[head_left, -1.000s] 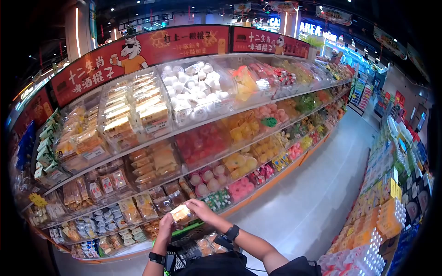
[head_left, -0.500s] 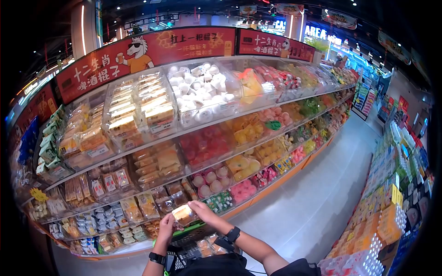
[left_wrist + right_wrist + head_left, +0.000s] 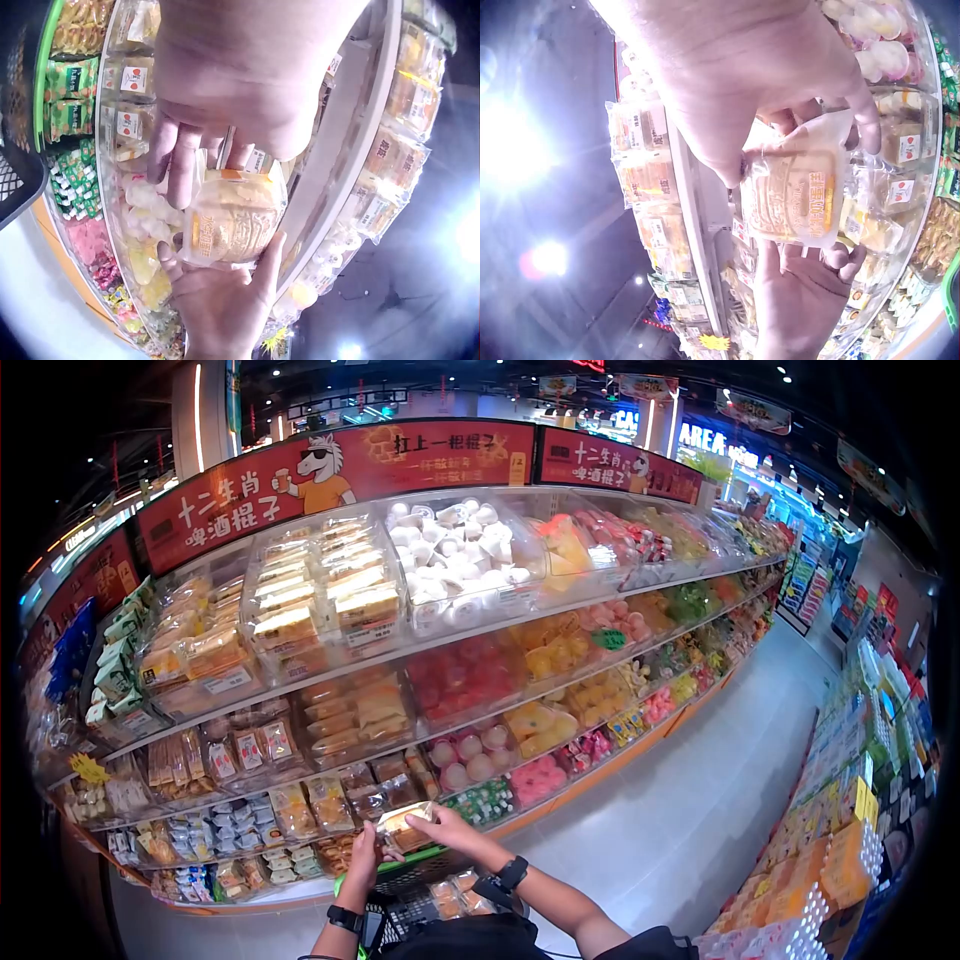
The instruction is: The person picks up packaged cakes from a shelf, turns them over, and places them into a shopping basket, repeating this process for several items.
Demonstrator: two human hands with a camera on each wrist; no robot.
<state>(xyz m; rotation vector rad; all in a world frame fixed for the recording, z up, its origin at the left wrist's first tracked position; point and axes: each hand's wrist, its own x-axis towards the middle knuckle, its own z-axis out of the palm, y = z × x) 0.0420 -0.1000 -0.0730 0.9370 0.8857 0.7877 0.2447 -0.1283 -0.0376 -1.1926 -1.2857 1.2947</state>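
A wrapped cake packet [image 3: 406,820] with printed lettering is held between both hands above a basket. The left hand [image 3: 364,856] grips its left end, and the right hand [image 3: 447,827] pinches the other end. In the left wrist view the packet [image 3: 234,217] lies between the left hand [image 3: 232,82] at the top and the right hand [image 3: 221,304] below. From the right wrist the printed face of the packet [image 3: 799,191] shows, with the right hand [image 3: 757,75] above it and the left hand [image 3: 802,300] under it.
A dark basket with a green rim [image 3: 418,857] sits below the hands, with several wrapped packets [image 3: 460,895] inside. Tiered shelves [image 3: 300,680] of packaged snacks stand in front. An aisle floor [image 3: 640,790] runs on the right, beside another goods display [image 3: 800,860].
The head view has shifted, so the shelves appear a little further right. Both hands still hold the packet, whose tilt has changed slightly.
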